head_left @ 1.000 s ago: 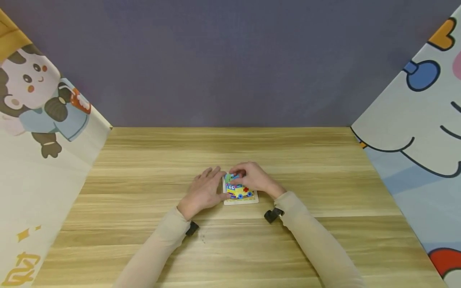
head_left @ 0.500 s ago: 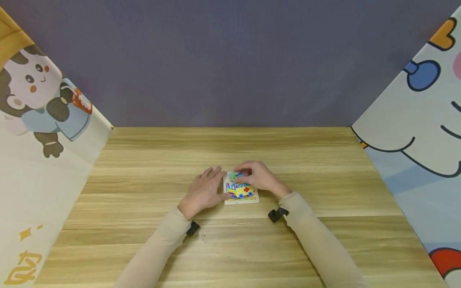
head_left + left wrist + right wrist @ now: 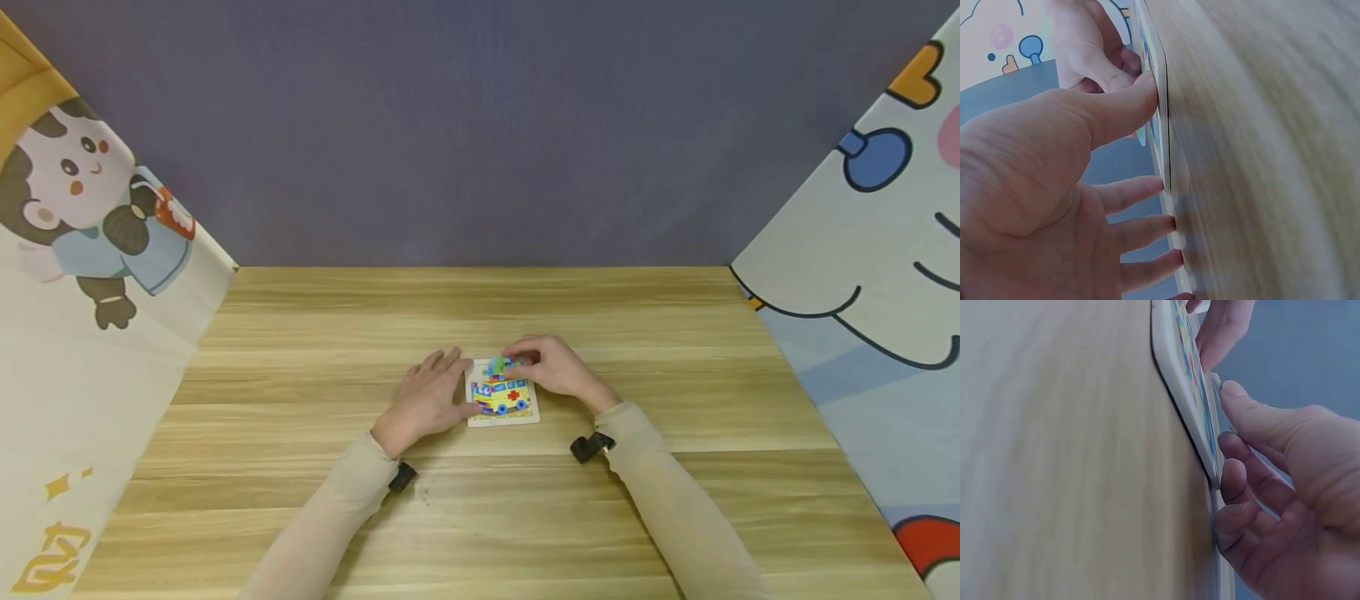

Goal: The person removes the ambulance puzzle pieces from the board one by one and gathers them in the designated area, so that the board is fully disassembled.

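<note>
A small square jigsaw puzzle in a pale frame (image 3: pixel 504 422) lies mid-table, showing a yellow ambulance (image 3: pixel 506 397). My left hand (image 3: pixel 426 397) lies along its left side. In the left wrist view its thumb (image 3: pixel 1125 109) presses on the frame's edge, and the other fingertips touch down at the table. Over the top right of the puzzle, my right hand (image 3: pixel 553 368) pinches a green and blue puzzle piece (image 3: pixel 496 367) between thumb and fingers. That piece, seen edge-on in the right wrist view, stands tilted off the board; the fingers partly cover it.
The wooden table (image 3: pixel 360 517) surrounds the puzzle. A grey-blue wall (image 3: pixel 480 133) rises at the back, with printed cartoon panels on the left (image 3: pixel 45 350) and right (image 3: pixel 862 275). Each wrist carries a black camera mount (image 3: pixel 592 447).
My right hand has slid to the right with the puzzle piece, so pale board now shows at the upper left. My left hand has stayed in place.
</note>
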The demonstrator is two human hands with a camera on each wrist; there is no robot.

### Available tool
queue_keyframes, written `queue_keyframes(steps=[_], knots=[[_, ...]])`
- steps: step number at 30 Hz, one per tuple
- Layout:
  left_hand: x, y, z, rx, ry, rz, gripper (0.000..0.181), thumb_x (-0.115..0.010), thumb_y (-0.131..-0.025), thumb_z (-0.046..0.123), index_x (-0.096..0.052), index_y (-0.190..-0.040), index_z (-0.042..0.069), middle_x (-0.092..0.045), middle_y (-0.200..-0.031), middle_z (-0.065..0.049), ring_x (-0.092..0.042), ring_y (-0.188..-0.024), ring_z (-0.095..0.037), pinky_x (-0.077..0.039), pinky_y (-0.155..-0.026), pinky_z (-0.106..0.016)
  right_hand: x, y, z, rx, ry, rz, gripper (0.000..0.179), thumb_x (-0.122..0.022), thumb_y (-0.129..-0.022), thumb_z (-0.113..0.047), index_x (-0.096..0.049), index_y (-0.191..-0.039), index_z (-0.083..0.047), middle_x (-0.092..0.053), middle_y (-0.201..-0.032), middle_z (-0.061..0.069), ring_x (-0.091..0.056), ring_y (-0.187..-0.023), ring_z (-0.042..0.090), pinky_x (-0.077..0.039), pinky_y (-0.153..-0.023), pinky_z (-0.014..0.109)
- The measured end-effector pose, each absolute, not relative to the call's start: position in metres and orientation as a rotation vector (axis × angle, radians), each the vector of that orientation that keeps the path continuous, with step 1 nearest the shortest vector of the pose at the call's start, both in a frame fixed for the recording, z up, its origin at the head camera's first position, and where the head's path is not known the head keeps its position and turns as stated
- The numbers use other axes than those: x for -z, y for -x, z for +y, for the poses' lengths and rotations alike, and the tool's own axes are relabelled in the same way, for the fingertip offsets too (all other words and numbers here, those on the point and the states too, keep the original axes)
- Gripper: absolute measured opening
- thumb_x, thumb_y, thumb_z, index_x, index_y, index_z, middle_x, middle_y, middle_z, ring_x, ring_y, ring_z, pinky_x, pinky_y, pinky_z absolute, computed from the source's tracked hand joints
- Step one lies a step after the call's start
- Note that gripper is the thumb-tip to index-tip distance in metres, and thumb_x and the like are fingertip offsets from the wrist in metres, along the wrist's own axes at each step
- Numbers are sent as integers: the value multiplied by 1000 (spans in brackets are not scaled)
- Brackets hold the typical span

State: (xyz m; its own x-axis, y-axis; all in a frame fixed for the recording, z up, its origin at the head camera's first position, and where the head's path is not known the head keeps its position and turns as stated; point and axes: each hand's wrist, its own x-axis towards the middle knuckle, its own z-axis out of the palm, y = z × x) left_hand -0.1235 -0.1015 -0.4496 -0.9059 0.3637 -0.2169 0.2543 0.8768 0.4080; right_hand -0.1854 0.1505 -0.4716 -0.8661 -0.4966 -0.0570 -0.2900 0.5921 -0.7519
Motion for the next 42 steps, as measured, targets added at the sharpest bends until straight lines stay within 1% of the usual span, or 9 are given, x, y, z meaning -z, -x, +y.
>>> queue_keyframes(steps=[4,11,19,29,33,39,42], knots=[[450,123,-101,-538,-460,2763,80,-75,-97,51,-47,-161,13,-31,-174,-18,-28,-161,-45,-29,-128,-69,473,187,158,1148,659,2566,33,-81,-97,-29,-79,-127,-16,-73,-101,0,-55,-79,17,-47,-70,28],[451,124,-101,-539,-465,2765,80,-76,-96,51,-47,-160,13,-30,-175,-17,-27,-161,-45,-28,-128,-68,474,187,170,1150,645,2594,33,-81,-97,-30,-79,-127,-16,-77,-111,2,-57,-80,17,-49,-70,29],[453,123,-102,-542,-469,2762,80,-75,-97,52,-47,-161,14,-29,-175,-17,-27,-161,-45,-28,-129,-68,475,189,183,1133,595,2633,34,-81,-97,-30,-79,-128,-16,-78,-117,3,-59,-83,16,-50,-71,28],[452,123,-101,-527,-468,2763,81,-74,-97,54,-46,-162,15,-28,-176,-16,-26,-162,-44,-27,-129,-67,473,192,199,1128,569,2634,35,-80,-97,-30,-78,-129,-15,-77,-120,6,-58,-82,17,-49,-69,28],[453,123,-102,-527,-468,2770,80,-74,-97,53,-47,-161,14,-29,-175,-16,-27,-162,-44,-27,-129,-67,473,193,205,1123,542,2642,36,-80,-97,-31,-78,-129,-15,-77,-120,6,-58,-84,17,-49,-70,28],[453,122,-102,-526,-480,2775,79,-74,-98,52,-46,-161,14,-29,-175,-17,-27,-161,-44,-28,-129,-68,473,196,214,1118,500,2638,36,-78,-99,-32,-76,-132,-15,-76,-114,7,-56,-84,20,-46,-70,29],[453,121,-102,-529,-479,2773,79,-73,-98,52,-46,-162,14,-29,-175,-16,-26,-162,-44,-28,-129,-67,472,197,219,1111,478,2637,39,-77,-100,-32,-75,-134,-14,-75,-119,9,-56,-85,20,-46,-70,29]])
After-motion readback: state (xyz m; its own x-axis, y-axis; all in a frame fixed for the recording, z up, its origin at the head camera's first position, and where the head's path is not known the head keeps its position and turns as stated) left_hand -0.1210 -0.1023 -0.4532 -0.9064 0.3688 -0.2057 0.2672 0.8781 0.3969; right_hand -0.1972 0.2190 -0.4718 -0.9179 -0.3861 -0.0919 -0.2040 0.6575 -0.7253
